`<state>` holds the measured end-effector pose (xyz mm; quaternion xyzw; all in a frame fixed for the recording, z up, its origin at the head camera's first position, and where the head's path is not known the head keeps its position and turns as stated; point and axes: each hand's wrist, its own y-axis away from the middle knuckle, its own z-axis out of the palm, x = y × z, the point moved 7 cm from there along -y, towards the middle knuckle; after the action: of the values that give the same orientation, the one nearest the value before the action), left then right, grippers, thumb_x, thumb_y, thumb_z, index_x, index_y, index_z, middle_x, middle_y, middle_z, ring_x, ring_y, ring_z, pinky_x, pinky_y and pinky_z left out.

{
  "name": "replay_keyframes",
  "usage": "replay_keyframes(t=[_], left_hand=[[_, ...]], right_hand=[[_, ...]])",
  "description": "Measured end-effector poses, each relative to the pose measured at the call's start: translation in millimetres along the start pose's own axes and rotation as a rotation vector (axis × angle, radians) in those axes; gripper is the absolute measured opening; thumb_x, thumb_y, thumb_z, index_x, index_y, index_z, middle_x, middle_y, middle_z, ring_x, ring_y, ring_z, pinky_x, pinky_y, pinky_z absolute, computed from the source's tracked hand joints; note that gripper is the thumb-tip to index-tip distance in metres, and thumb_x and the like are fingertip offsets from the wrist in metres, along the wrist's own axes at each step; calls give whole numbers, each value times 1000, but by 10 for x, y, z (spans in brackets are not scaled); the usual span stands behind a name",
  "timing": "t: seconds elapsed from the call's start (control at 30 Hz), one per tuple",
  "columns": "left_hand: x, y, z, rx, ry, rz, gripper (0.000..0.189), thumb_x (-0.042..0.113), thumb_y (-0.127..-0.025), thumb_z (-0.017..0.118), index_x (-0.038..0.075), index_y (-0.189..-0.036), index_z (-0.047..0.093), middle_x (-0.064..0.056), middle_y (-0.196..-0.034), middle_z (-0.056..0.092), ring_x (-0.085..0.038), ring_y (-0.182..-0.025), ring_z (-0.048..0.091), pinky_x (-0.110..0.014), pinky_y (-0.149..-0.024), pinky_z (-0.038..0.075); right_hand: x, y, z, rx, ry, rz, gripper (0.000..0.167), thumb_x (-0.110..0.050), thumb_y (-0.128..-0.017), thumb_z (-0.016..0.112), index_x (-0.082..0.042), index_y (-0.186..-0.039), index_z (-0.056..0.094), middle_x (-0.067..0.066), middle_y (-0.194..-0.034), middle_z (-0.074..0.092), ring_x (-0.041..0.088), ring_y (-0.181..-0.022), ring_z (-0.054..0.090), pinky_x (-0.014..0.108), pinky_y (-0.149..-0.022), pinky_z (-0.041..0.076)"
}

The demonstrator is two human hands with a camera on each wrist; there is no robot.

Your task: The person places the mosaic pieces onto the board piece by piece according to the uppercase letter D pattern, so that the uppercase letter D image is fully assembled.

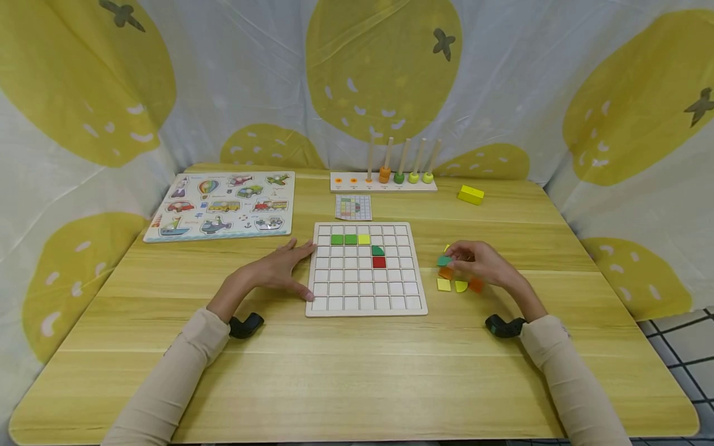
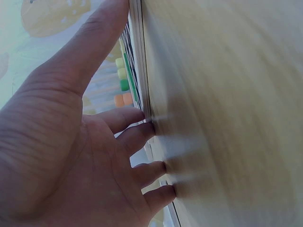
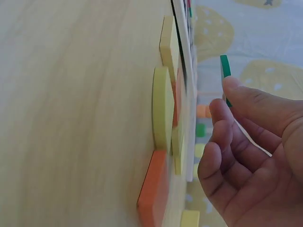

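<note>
A white grid board (image 1: 350,274) with a wooden rim lies mid-table. In its cells sit two green squares (image 1: 343,239), a yellow square (image 1: 364,239), a green rounded tile (image 1: 377,251) and a red square (image 1: 379,262). My left hand (image 1: 279,267) rests at the board's left edge, thumb and fingers spread and touching the rim. To the right of the board, my right hand (image 1: 478,261) pinches a green tile (image 3: 225,68) between thumb and fingers, held above the table. Below it lie loose tiles: a yellow square (image 1: 443,285), a yellow rounded tile (image 3: 162,109) and an orange tile (image 3: 154,191).
A small pattern card (image 1: 354,207) lies behind the board. Beyond it stands a peg counter (image 1: 340,186) with coloured beads. A vehicle picture puzzle (image 1: 192,220) is at the back left, and a yellow block (image 1: 471,194) at the back right. Patterned cloth (image 1: 268,74) encloses the table.
</note>
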<state>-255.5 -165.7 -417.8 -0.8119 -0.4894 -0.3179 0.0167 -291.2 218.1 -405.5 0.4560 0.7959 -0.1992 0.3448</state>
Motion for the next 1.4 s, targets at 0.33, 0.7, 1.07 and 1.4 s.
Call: replay_keyframes(t=[0.33, 0.7, 1.07, 1.4], left_hand=[[-3, -2, 2, 1, 2, -3, 114, 53, -71, 80, 8, -154, 17, -13, -161, 10, -45, -144, -5, -65, -110, 13], [-12, -5, 1, 0, 1, -9, 114, 54, -70, 80, 9, -154, 17, -12, -161, 10, -44, -144, -5, -65, -110, 13], [-9, -7, -7, 2, -2, -10, 114, 54, -70, 80, 9, -154, 18, -12, -161, 10, -44, -144, -4, -64, -110, 14], [-12, -5, -2, 2, -7, -23, 114, 55, -70, 79, 10, -154, 18, -11, -161, 10, -43, -145, -4, -64, -110, 13]], right_hand=[[-222, -224, 213, -67, -21, -28, 17, -12, -91, 66, -3, -106, 67, 6, -88, 62, 18, -76, 52, 23, -65, 44], [-532, -427, 533, -171, -74, -88, 14, -7, -91, 65, -2, -104, 67, 9, -89, 65, 16, -74, 50, 22, -64, 41], [-702, -593, 796, -268, 16, -163, 12, -12, -89, 69, -8, -101, 68, 0, -80, 57, 16, -74, 48, 25, -65, 39], [-722, -661, 909, -299, 82, -188, 12, -14, -89, 69, -11, -101, 67, -1, -79, 58, 15, -73, 50, 25, -65, 42]])
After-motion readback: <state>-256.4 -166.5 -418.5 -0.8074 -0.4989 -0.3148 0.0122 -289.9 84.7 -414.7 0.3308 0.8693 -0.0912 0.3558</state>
